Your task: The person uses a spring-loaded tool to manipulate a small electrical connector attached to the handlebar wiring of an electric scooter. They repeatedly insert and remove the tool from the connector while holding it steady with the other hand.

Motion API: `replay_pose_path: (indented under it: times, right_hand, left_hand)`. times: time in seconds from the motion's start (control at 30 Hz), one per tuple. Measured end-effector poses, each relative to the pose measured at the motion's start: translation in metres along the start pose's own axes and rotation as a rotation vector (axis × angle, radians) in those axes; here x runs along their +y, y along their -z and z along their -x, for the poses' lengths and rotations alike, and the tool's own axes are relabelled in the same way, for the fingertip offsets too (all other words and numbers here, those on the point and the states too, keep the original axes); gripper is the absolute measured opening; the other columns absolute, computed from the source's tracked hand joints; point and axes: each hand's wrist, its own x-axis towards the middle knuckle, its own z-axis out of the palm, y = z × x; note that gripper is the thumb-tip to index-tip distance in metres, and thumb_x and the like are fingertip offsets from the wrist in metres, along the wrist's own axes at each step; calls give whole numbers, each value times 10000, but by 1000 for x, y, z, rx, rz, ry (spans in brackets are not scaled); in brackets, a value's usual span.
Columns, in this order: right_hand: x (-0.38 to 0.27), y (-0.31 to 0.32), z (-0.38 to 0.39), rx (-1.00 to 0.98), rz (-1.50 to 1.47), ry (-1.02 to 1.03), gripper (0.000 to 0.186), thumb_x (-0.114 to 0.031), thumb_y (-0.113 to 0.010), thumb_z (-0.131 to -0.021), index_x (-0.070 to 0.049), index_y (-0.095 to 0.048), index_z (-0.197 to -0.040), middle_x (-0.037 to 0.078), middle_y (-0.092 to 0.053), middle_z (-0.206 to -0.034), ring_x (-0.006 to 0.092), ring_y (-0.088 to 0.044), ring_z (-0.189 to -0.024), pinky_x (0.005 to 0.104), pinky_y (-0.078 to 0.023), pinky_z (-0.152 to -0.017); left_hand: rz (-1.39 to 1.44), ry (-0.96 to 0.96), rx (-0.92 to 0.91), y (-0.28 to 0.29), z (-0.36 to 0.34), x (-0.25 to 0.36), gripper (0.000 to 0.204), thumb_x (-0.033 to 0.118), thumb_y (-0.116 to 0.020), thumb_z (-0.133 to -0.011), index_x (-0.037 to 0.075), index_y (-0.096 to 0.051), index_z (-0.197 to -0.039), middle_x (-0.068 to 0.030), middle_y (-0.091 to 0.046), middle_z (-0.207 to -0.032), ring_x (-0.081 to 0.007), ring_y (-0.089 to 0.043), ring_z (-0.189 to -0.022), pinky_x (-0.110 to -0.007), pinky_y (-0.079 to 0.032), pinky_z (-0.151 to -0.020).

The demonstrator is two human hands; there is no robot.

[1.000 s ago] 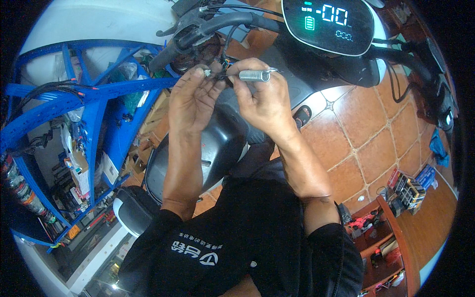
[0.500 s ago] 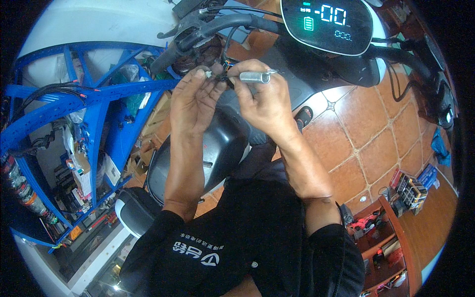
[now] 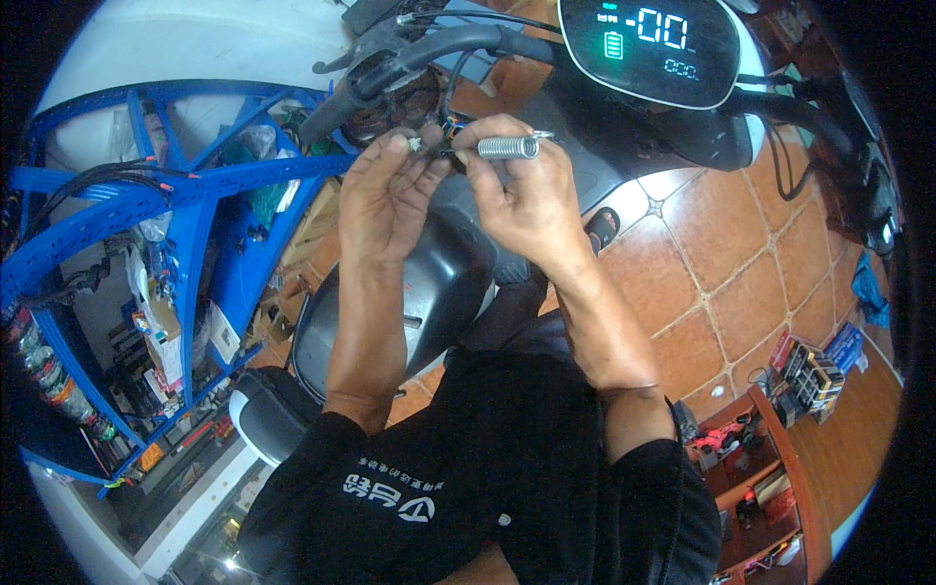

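Both my hands meet in front of the scooter's handlebar (image 3: 478, 41), above its black seat (image 3: 429, 292). My left hand (image 3: 390, 190) is closed in a pinch, with a small whitish connector-like piece (image 3: 414, 144) at its fingertips. My right hand (image 3: 526, 190) is closed around a silver coil spring (image 3: 507, 147), which lies across its fingers; a thin metal end sticks out beyond the knuckles. Thin coloured wires (image 3: 450, 126) show just behind the fingertips. What the right thumb and forefinger touch between the hands is dark and too small to make out.
A lit display (image 3: 653, 54) sits on the handlebar at the upper right. Blue metal shelving (image 3: 195, 253) with parts and packets stands at the left. Lower right, a wooden cabinet (image 3: 770, 468) holds tools beside small boxes (image 3: 814, 380). Orange tiles (image 3: 731, 253) cover the floor.
The silver spring has turned slightly in my right hand. Both hands stay close together, still pinching; the whole view has shifted a little.
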Motion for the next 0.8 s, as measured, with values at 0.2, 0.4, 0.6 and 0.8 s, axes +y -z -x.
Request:
replay_pose_path:
  times: [0.2, 0.4, 0.6, 0.8]
  right_hand:
    - [3, 3, 0, -62, 86, 51, 90, -8, -620, -807, -18, -619, -896, 111, -649, -807, 221, -671, -701, 305, -519, -590]
    - [4, 0, -1, -45, 122, 56, 104, -4, -625, -808, -22, -621, -911, 111, -648, -808, 221, -670, -702, 303, -520, -596]
    - [4, -1, -1, -19, 91, 66, 102, 5, -614, -812, -25, -615, -909, 114, -649, -800, 216, -673, -705, 310, -524, -604]
    - [-1, 1, 0, -25, 57, 9, 90, 9, -598, -775, -38, -617, -850, 130, -636, -813, 324, -644, -758, 373, -519, -665]
  left_hand:
    - [11, -18, -6, 4, 0, -1, 204, 140, -590, -908, -2, -589, -1054, -158, -656, -1038, -227, -644, -970, -359, -557, -811]
    - [-8, -5, 1, 4, -2, 0, 210, 144, -591, -908, -1, -586, -1061, -155, -653, -1047, -228, -643, -969, -360, -553, -817]
    - [3, -9, -6, 1, 0, 0, 213, 145, -591, -908, -4, -587, -1061, -153, -655, -1043, -222, -645, -957, -353, -550, -822]
    - [-1, -14, -36, 2, 0, -1, 209, 143, -597, -905, -1, -594, -1056, -154, -658, -1037, -219, -644, -961, -354, -549, -821]
